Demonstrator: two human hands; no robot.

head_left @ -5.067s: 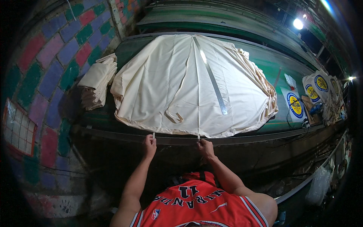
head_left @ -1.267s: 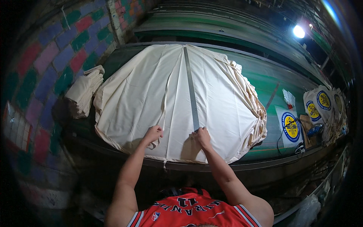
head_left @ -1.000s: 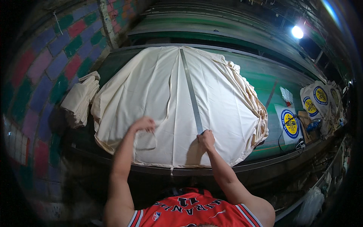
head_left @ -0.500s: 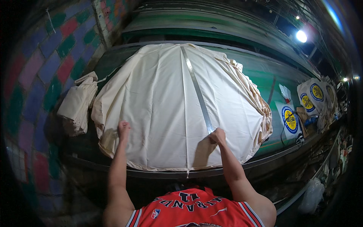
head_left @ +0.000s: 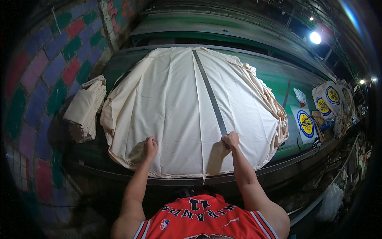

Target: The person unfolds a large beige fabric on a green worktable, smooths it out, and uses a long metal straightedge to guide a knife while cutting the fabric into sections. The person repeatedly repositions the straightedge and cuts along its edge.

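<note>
A large sheet of cream cloth [head_left: 177, 111] lies spread in front of me, with creases running from far to near and bunched folds along its right and left sides. Across it, from the far edge toward me, stretches a long flat metal ruler [head_left: 210, 91]. My right hand [head_left: 231, 140] is closed round the near end of that ruler. Over the left part of the cloth is my left hand [head_left: 151, 146], its fingers curled shut; whether anything is in them is hidden. A shadow falls on the cloth beside each hand.
Under the cloth is a long green table [head_left: 274, 75]. A folded stack of cream cloth [head_left: 84, 109] sits at its left end, by a painted block wall [head_left: 57, 71]. To the right lie a sheet with a round blue-and-yellow emblem [head_left: 305, 124] and printed cloth pieces [head_left: 332, 99].
My left hand has moved right and slightly nearer over the cloth. My right hand keeps hold of the ruler's near end, and the ruler now looks darker.
</note>
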